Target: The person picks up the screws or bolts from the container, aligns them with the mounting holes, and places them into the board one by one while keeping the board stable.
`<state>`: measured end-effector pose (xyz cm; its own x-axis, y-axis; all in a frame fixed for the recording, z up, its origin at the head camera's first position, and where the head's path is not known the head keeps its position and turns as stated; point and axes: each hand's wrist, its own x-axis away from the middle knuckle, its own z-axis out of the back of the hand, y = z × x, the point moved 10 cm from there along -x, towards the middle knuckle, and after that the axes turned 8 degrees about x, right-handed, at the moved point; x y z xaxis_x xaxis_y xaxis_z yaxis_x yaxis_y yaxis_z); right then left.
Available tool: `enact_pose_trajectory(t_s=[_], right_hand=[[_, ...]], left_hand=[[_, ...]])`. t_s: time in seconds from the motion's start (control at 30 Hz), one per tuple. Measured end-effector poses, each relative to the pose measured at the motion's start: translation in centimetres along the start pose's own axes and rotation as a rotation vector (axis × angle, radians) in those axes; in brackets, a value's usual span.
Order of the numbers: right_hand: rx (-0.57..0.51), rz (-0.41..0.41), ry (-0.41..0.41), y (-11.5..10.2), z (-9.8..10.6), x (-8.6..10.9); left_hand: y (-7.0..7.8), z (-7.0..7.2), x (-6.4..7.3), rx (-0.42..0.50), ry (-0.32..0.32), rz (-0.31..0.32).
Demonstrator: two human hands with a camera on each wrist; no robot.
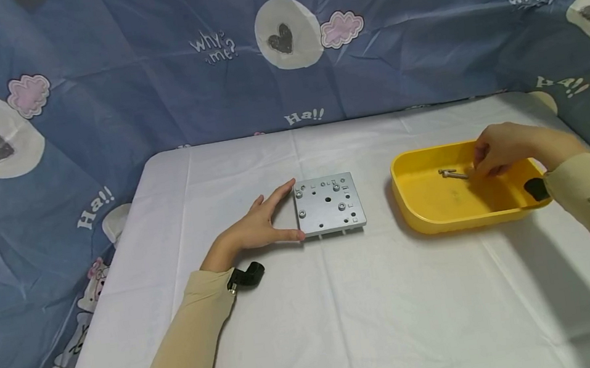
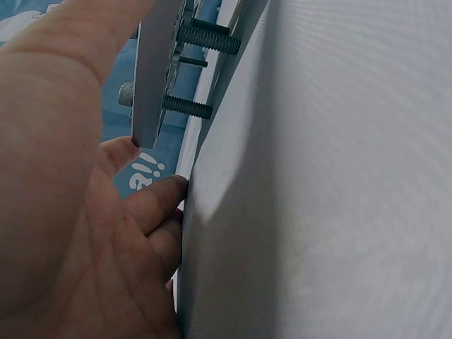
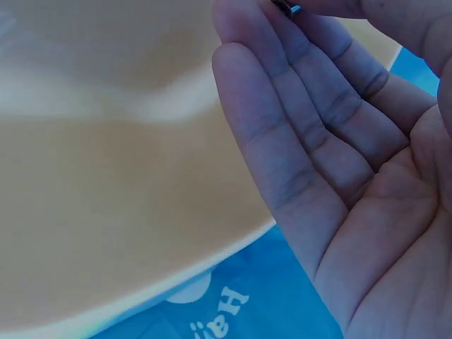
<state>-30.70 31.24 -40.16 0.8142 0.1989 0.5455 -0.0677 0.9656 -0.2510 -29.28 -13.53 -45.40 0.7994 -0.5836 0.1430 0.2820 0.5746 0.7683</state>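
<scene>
A square silver metal plate (image 1: 328, 204) with holes and several socket-head screws (image 1: 341, 206) stands raised on the white cloth. Threaded screw shanks (image 2: 187, 106) stick out of its underside in the left wrist view. My left hand (image 1: 252, 225) holds the plate at its left corners, index finger at the far one and thumb at the near one. Inside the yellow tray (image 1: 417, 221), my right hand (image 1: 503, 149) pinches a small shiny metal part (image 3: 286, 8), mostly hidden by the fingertips. Metal screws (image 1: 453, 174) lie on the tray floor beside those fingers.
White cloth (image 1: 272, 348) covers the table, and the tray sits on it to the right of the plate. A blue printed curtain (image 1: 159, 84) hangs behind the table and along its left side. The tray's walls rise around my right hand.
</scene>
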Motion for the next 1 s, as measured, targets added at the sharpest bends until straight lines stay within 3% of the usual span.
enact_pose_trajectory(t_s=[1.0], right_hand=[[0.060,0.111,0.132,-4.4,1.3,0.9]], left_hand=[[-0.4,-0.9,0.4,-0.013,0.035,-0.001]])
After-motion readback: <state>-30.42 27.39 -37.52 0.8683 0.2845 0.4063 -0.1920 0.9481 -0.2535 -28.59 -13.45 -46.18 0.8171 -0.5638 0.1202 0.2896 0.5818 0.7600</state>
